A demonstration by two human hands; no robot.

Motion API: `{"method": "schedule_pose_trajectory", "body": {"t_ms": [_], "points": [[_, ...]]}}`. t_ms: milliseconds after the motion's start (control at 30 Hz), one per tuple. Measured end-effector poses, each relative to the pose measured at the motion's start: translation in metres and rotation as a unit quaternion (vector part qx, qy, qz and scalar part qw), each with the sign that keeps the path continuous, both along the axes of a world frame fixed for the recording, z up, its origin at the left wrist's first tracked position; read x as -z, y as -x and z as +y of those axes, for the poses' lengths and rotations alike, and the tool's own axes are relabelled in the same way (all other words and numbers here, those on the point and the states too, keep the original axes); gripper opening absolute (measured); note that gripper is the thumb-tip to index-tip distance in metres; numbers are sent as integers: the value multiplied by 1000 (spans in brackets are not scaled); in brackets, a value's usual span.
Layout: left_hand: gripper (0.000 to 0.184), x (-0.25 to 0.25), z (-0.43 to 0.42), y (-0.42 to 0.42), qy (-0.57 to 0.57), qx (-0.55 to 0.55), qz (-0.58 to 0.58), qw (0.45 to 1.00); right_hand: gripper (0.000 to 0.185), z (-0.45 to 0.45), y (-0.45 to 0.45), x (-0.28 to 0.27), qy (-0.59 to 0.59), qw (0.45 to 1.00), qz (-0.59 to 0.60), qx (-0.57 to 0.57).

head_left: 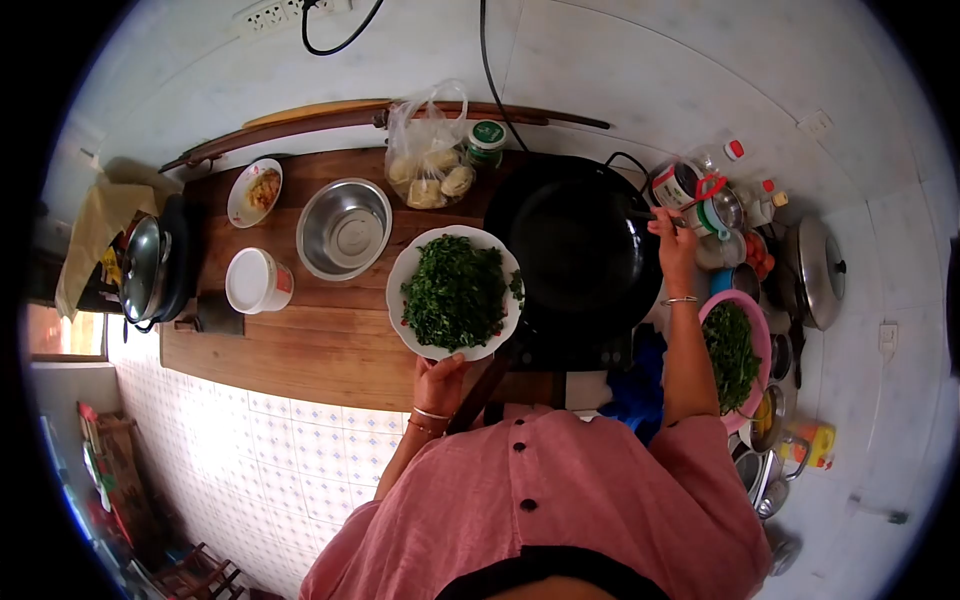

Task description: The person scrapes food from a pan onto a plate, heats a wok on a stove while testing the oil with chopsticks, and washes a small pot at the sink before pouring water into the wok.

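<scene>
Holding chopped greens beside the wok
Left hand is pinching the scalloped plate's rim, likely preventing spills; right hand is clasping a dark handle.

Left of the plate, the surface gives passage along its front. Behind, the steel bowl obstructs.

1. First up, a wooden counter was seen, brown and broad.
2. Over on the left, a white bowl, a lidded tub and a dark flat piece were laid out.
3. Next, a steel bowl was set.
4. Behind, a plastic bag was placed beside a green-lidded jar.
5. Rightward, a black cooker was stood!
</scene>
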State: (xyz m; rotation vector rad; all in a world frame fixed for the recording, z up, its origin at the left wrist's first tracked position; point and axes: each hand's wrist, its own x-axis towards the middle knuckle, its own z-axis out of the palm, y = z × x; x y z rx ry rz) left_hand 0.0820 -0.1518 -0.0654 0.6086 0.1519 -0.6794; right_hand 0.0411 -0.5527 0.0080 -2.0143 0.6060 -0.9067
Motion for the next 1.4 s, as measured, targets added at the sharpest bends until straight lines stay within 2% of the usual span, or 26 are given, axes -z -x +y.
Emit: {"method": "schedule_pose_trajectory", "body": {"t_ms": [200,300,367,467,600,700,767,900,1000,1100,1267,1367,1400], "points": [[64,6,1,-1,3,3,-8,1000,25,-9,-3,-19,44,999,-6,-29],[64,-4,-1,-2,3,0,-22,1000,23,-5,-9,-16,53,998,30,-34],[56,-18,-3,-3,21,-6,2,1000,24,-3,-16,-1,-39,998,17,-50],[55,-1,-1,-3,6,-10,-21,1000,25,-15,-17,4,-12,996,21,-81],[62,2,3,-3,2,29,-5,1000,25,-8,-24,-27,6,997,-8,-71],[61,-3,2,-3,-2,30,1,1000,25,-16,-30,-10,-6,995,28,-91],[51,-4,1,-3,-4,13,-5,1000,25,-10,-29,-1,-36,993,37,-109],[52,-4,2,-2,4,6,-2,1000,24,-22,-37,7,-69,989,55,-120],[57,0,3,-2,-9,21,-5,1000,24,-15,-47,-24,-39,990,10,-134],[58,0,3,-3,-18,30,-3,999,24,-16,-59,-29,-8,990,-5,-140],[59,-3,2,-4,-30,24,-15,999,25,-13,-64,3,-99,977,37,-184],[60,1,4,-3,-27,30,-6,999,25,-19,-61,0,-102,974,72,-190],[60,0,5,-2,-28,29,-4,999,25,-22,-61,-5,-122,976,47,-174]]}}
